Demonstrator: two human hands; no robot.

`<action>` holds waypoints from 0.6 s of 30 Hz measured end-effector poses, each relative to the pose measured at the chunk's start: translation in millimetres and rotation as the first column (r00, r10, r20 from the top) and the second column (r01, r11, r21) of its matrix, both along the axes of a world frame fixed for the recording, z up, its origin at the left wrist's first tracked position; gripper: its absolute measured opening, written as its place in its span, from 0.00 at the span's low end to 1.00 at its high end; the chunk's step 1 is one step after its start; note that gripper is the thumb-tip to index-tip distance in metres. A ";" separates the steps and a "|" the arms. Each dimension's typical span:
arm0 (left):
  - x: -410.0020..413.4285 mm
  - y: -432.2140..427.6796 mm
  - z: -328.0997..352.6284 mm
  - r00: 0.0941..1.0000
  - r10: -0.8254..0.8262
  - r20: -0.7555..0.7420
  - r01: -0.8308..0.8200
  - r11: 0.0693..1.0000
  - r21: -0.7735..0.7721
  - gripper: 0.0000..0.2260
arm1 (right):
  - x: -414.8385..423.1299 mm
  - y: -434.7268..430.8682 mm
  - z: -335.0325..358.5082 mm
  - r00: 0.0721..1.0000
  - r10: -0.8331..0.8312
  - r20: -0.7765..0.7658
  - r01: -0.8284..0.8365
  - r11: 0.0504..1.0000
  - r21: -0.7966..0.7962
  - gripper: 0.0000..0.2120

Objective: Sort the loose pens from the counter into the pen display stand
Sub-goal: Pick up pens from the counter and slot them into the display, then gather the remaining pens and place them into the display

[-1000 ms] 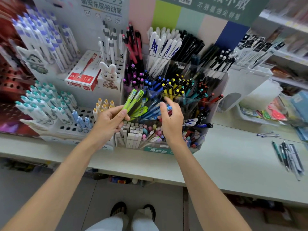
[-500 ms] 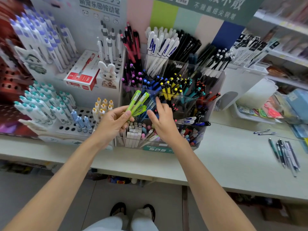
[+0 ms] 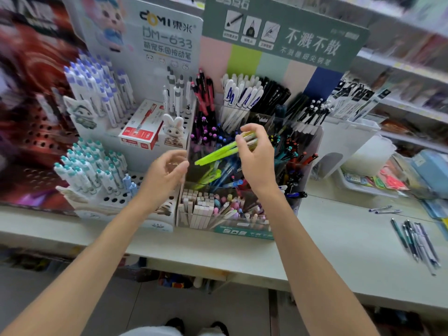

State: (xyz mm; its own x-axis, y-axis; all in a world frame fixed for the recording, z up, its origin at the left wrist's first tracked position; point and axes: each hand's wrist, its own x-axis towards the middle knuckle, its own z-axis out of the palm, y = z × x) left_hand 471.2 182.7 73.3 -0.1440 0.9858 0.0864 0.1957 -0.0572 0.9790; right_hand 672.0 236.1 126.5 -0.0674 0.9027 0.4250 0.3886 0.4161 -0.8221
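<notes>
My right hand (image 3: 257, 156) grips two lime-green pens (image 3: 215, 153) by one end and holds them level over the middle of the clear tiered pen display stand (image 3: 312, 141). More green pens (image 3: 209, 177) stand in the compartment just below them. To their left my left hand (image 3: 164, 174) hovers with loosely curled fingers and holds nothing. Several loose dark and silver pens (image 3: 415, 241) lie on the white counter (image 3: 339, 248) at the far right, and two more loose pens (image 3: 385, 210) lie behind them.
A white peg-hole stand with teal-capped pens (image 3: 89, 166) and purple-capped pens (image 3: 101, 86) fills the left. A red pen box (image 3: 143, 128) and a rabbit figure (image 3: 173, 129) sit behind my left hand. White bins (image 3: 349, 141) and trays stand to the right.
The two green pens passed from my left hand to my right hand, which lifted them up and to the right over the stand. My left hand let go and stays empty.
</notes>
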 end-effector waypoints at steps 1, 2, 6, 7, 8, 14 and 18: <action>-4.5 -0.8 -2.4 0.996 0.082 -0.025 -0.081 0.996 0.029 0.08 | 1.0 3.1 -3.6 1.000 -0.028 0.007 0.028 1.000 0.008 0.03; -7.5 -2.4 -4.0 0.990 0.141 -0.025 -0.140 0.989 0.045 0.08 | -0.7 4.5 -9.6 0.998 -0.041 0.044 0.040 0.999 0.019 0.03; -9.9 -6.3 -6.3 0.984 0.178 -0.005 -0.178 0.984 0.021 0.06 | -20.9 8.7 -43.0 0.954 -0.037 0.296 0.009 0.996 0.094 0.08; -9.8 -6.6 -7.0 0.985 0.171 -0.016 -0.171 0.985 0.015 0.05 | -25.6 10.1 -51.7 0.935 -0.023 0.354 -0.009 0.996 0.088 0.10; -10.1 -6.3 -8.1 0.986 0.164 -0.033 -0.164 0.986 0.012 0.05 | -29.8 11.9 -60.6 0.905 -0.009 0.426 -0.028 0.996 0.081 0.12; -2.1 -7.0 -11.4 0.983 0.145 -0.116 -0.144 0.989 0.023 0.05 | -19.9 0.9 -71.4 0.849 -0.126 0.513 -0.021 0.962 0.271 0.13; 32.9 -1.8 -1.6 0.981 0.115 -0.156 -0.107 0.993 0.056 0.05 | 46.1 -9.7 -58.3 0.924 -0.216 0.316 0.122 0.949 0.292 0.10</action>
